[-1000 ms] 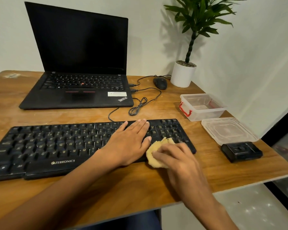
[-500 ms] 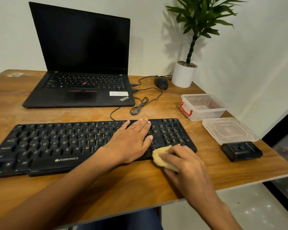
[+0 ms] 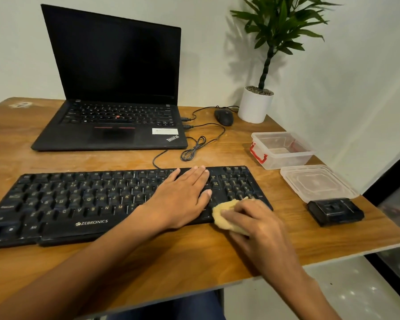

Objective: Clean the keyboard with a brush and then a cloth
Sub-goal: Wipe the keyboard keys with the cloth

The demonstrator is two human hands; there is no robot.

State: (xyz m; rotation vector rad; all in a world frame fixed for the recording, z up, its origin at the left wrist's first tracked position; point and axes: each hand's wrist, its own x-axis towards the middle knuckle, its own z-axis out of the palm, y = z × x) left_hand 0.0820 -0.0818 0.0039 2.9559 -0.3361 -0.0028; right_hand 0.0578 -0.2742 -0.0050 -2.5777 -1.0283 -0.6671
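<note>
A black Zebronics keyboard lies across the front of the wooden desk. My left hand lies flat on its right-of-centre keys, fingers straight and together. My right hand grips a bunched yellow cloth at the keyboard's near right corner, where the cloth touches the front edge and the keys by the number pad. Most of the cloth is hidden under my fingers. No brush is in view.
An open black laptop stands behind the keyboard, with a mouse and coiled cable to its right. A potted plant, a clear box, its lid and a small black device line the right edge.
My right hand has shifted the cloth slightly right and forward along the keyboard's near right corner. My left hand has stayed flat on the keys.
</note>
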